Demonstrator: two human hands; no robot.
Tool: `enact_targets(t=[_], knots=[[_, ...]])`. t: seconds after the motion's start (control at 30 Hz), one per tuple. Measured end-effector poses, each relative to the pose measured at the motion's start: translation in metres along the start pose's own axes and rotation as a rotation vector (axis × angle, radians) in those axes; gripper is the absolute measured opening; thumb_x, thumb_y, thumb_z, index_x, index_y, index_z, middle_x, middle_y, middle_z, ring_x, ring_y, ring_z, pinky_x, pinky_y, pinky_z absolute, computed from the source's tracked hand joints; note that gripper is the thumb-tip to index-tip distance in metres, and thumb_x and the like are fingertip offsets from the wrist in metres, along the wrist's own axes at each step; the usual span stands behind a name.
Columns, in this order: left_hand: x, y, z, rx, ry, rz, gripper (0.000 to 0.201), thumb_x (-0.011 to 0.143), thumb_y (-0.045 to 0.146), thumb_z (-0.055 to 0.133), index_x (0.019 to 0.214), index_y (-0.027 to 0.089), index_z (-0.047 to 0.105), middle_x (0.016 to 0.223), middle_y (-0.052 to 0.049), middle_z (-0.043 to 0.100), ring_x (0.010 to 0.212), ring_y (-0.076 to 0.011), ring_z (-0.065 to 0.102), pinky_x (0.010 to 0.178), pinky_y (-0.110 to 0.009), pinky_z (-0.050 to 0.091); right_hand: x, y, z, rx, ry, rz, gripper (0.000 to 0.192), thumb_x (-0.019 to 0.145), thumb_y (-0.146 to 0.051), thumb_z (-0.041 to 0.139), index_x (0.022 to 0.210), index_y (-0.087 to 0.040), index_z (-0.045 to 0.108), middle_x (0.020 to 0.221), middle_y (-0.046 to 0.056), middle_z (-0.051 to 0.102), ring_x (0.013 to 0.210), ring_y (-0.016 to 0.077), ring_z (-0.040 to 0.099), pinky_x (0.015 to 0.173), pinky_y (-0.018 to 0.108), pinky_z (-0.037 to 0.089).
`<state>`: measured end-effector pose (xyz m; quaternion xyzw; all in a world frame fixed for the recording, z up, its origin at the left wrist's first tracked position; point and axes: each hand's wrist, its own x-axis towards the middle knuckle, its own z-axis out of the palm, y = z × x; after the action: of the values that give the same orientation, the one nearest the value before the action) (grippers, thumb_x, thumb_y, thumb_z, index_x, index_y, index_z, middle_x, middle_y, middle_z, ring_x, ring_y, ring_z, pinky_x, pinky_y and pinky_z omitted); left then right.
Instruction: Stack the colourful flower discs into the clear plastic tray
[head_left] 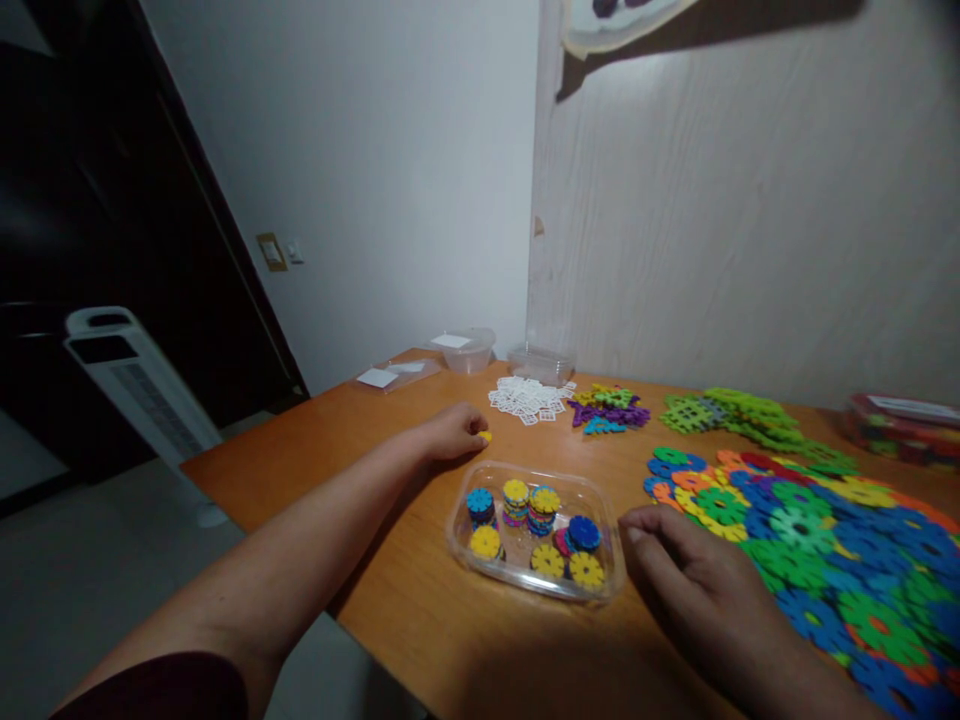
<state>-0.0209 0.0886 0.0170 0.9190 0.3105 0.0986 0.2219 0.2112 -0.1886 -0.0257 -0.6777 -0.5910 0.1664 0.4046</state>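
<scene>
My left hand [454, 432] reaches past the far side of the clear plastic tub, its fingers pinched on a small yellow notched disc [485, 437] at the table surface. In the tub [459, 560], notched discs stand in several small stacks, among them a light blue-topped stack [480, 502], a yellow-topped stack [516, 493] and a dark blue disc [583, 533]. Beside the tub's right wall rests my right hand [694, 565], fingers curled together and nothing visible in them. I cannot tell whether it touches the tub.
Larger coloured flower-shaped pieces [810, 540] spread over the table's right side. Farther back lie white square pieces [529, 398], purple and yellow pieces [611, 408], green pieces [735, 415], clear containers [469, 352] and a red-lidded box [900, 425]. A white tower fan [142, 375] stands left.
</scene>
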Motion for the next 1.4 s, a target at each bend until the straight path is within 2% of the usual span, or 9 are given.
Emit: enact_targets(t=[0.23,0.43,0.5,0.7,0.83,0.97,1.2,1.3,1.4], knots=[[0.001,-0.006,0.006,-0.044,0.043,-0.077,0.022,0.071,0.034,0.065,0.062,0.015,0.059,0.058,0.002,0.052,0.057,-0.0098,0.042,0.052,-0.022,0.027,0.001,-0.004,0.000,-0.031,0.019,-0.004,0.028,0.095,-0.042,0.047,0.085,-0.025,0.066,0.078,0.001,0.073,0.075,0.0226,0.068,0.065,0.030,0.051],[-0.007,0.004,0.001,-0.181,0.142,-0.143,0.024,0.076,0.036,0.066,0.083,0.012,0.066,0.071,-0.003,0.063,0.063,-0.0122,0.050,0.056,-0.024,0.035,0.000,-0.004,-0.001,-0.052,0.014,0.011,0.027,0.095,-0.041,0.046,0.088,-0.024,0.066,0.077,0.000,0.071,0.073,0.0214,0.067,0.065,0.029,0.050],[-0.011,0.016,-0.005,-0.190,0.161,-0.125,0.024,0.080,0.034,0.064,0.088,0.012,0.066,0.073,-0.003,0.062,0.063,-0.0119,0.050,0.057,-0.024,0.037,0.000,-0.004,-0.001,-0.059,0.010,0.020,0.027,0.095,-0.041,0.046,0.088,-0.024,0.066,0.077,0.000,0.071,0.074,0.0212,0.067,0.065,0.029,0.050],[-0.029,0.079,-0.021,-0.129,0.117,0.188,0.023,0.081,0.030,0.065,0.099,0.015,0.067,0.088,-0.004,0.065,0.077,-0.0135,0.055,0.071,-0.027,0.045,0.000,-0.005,-0.001,-0.058,0.023,0.027,0.027,0.095,-0.042,0.046,0.088,-0.024,0.065,0.077,0.000,0.070,0.073,0.0214,0.065,0.065,0.030,0.049],[-0.046,0.124,-0.016,0.015,0.041,0.356,0.020,0.083,0.026,0.065,0.100,0.015,0.069,0.095,-0.006,0.065,0.086,-0.0154,0.057,0.078,-0.028,0.046,-0.001,-0.005,0.000,-0.040,0.017,0.035,0.027,0.095,-0.043,0.047,0.088,-0.024,0.065,0.076,0.000,0.069,0.073,0.0210,0.064,0.065,0.030,0.048],[-0.054,0.148,-0.004,0.119,-0.057,0.443,0.023,0.083,0.027,0.067,0.103,0.016,0.071,0.097,-0.007,0.066,0.089,-0.0171,0.059,0.078,-0.028,0.046,0.000,-0.004,0.000,-0.023,0.018,0.032,0.027,0.095,-0.044,0.047,0.089,-0.025,0.065,0.078,-0.001,0.068,0.075,0.0209,0.064,0.066,0.030,0.048],[-0.051,0.156,0.012,0.227,-0.098,0.470,0.028,0.085,0.036,0.068,0.107,0.019,0.073,0.092,-0.006,0.067,0.083,-0.0183,0.060,0.072,-0.029,0.044,0.001,-0.003,0.001,-0.031,0.010,0.029,0.025,0.094,-0.042,0.048,0.088,-0.025,0.065,0.078,-0.001,0.069,0.075,0.0215,0.065,0.065,0.031,0.046],[-0.051,0.153,0.006,0.164,-0.043,0.448,0.029,0.086,0.035,0.067,0.109,0.017,0.071,0.096,-0.007,0.068,0.089,-0.0187,0.061,0.079,-0.030,0.046,0.001,-0.004,0.001,-0.035,0.017,0.023,0.025,0.094,-0.042,0.048,0.088,-0.025,0.065,0.079,0.000,0.069,0.076,0.0218,0.065,0.066,0.031,0.047],[-0.045,0.138,-0.008,0.043,0.070,0.391,0.024,0.088,0.031,0.063,0.105,0.015,0.069,0.096,-0.007,0.068,0.088,-0.0168,0.060,0.081,-0.030,0.047,0.001,-0.004,0.000,-0.027,0.019,0.023,0.025,0.094,-0.042,0.048,0.089,-0.025,0.065,0.080,0.000,0.070,0.077,0.0220,0.065,0.067,0.031,0.048]])
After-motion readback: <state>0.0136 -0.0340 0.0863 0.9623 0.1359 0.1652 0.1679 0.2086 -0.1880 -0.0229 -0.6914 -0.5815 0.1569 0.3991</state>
